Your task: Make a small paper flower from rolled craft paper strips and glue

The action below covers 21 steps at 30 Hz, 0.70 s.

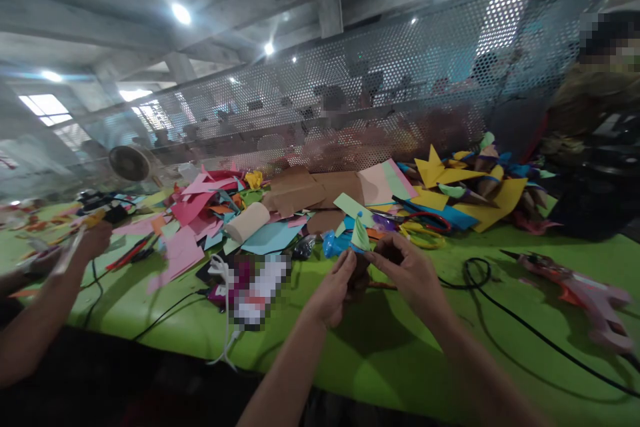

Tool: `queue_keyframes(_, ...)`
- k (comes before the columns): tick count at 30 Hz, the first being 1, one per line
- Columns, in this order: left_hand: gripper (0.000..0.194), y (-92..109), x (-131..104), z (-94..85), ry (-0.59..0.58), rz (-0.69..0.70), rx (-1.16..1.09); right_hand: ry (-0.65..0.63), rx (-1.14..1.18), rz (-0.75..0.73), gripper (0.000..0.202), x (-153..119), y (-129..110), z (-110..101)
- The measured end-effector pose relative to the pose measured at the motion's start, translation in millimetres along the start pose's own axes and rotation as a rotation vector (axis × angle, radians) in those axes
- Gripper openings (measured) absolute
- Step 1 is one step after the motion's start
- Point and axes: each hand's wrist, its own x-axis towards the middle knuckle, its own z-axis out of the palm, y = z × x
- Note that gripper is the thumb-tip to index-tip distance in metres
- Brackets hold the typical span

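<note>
Between my hands, above the green table, is a small paper craft piece (359,235) with a pale green cone, a blue tip and a brown lower part. My left hand (336,290) pinches it from the left, with thumb and fingers closed on its brown part. From the other side, my right hand (411,272) presses its thumb and forefinger at the base of the green cone. The fingers partly hide the brown part. Just behind lie red-handled scissors (431,217), yellow-handled scissors (423,238) and crumpled blue plastic (329,243).
A pink glue gun (583,300) lies at right, its black cable (520,317) crossing the green table (400,373). Pink paper (187,250), a beige paper roll (247,222), brown sheets (295,190) and yellow paper shapes (445,173) pile behind. A co-worker's arm (60,300) reaches in at left.
</note>
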Motion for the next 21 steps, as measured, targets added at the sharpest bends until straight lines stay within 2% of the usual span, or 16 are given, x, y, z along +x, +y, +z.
queue_keyframes(7,0.056,0,1,-5.0,-0.106,0.023,0.058,-0.037,0.125,0.055,0.027,-1,-5,0)
queue_keyframes(11,0.058,-3,3,-6.8,-0.095,0.019,0.072,-0.014,0.112,0.045,0.027,-1,-9,-1)
queue_keyframes(16,0.061,-3,5,-8.8,-0.078,-0.019,0.047,-0.003,0.222,0.096,0.029,1,-17,-5)
queue_keyframes(21,0.062,0,3,-6.3,-0.109,-0.019,0.060,0.006,0.192,0.093,0.025,1,-11,-3)
